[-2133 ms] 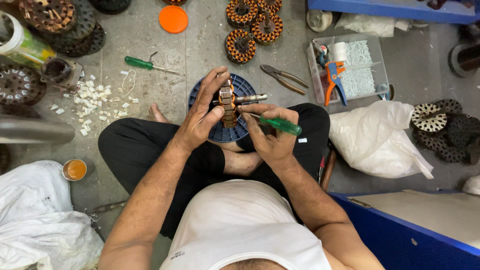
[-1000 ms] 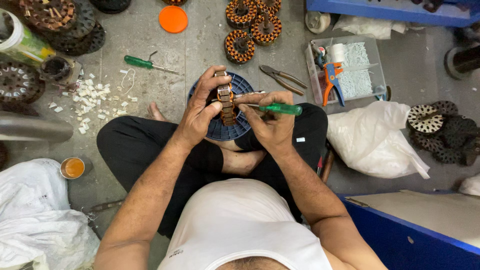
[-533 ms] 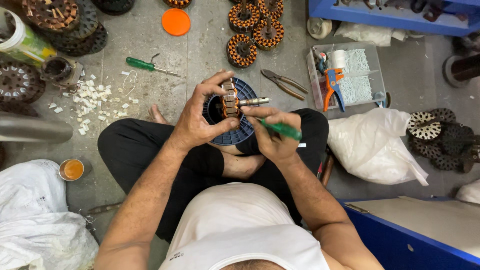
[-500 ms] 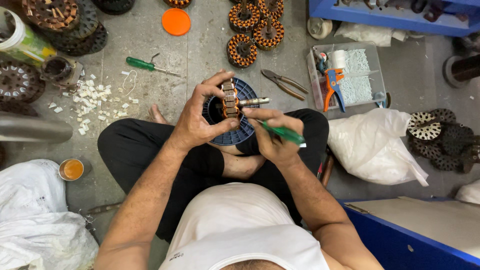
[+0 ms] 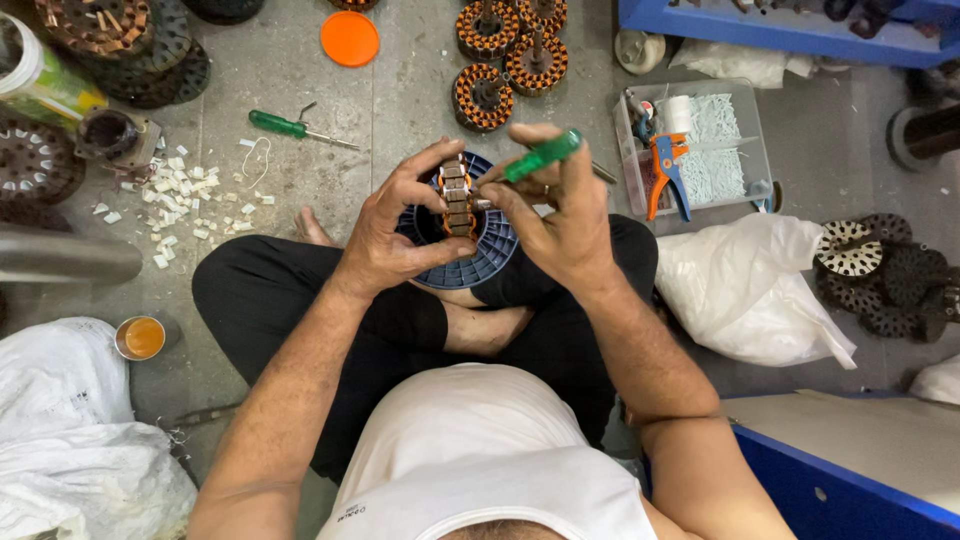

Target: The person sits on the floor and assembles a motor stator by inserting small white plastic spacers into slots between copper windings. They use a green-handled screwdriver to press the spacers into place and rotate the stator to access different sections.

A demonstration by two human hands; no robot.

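I sit cross-legged on the floor. My left hand point(image 5: 395, 225) grips a small motor stator point(image 5: 457, 195) with copper windings, held on edge above a blue plastic spool point(image 5: 482, 252) in my lap. My right hand point(image 5: 560, 210) holds a green-handled screwdriver point(image 5: 540, 156), its handle pointing up and right and its tip at the stator's right side. Both hands are close together over the spool.
On the floor lie a second green screwdriver point(image 5: 285, 126), white scraps point(image 5: 185, 190), an orange lid point(image 5: 349, 38), wound stators point(image 5: 505, 45), a clear tray point(image 5: 700, 150) with orange pliers, white bags point(image 5: 750, 290), a small cup point(image 5: 140, 337) and a blue cabinet point(image 5: 850, 460).
My right hand has swung the screwdriver from lying level, handle to the right, to handle raised above the stator. The left hand keeps its grip on the stator.
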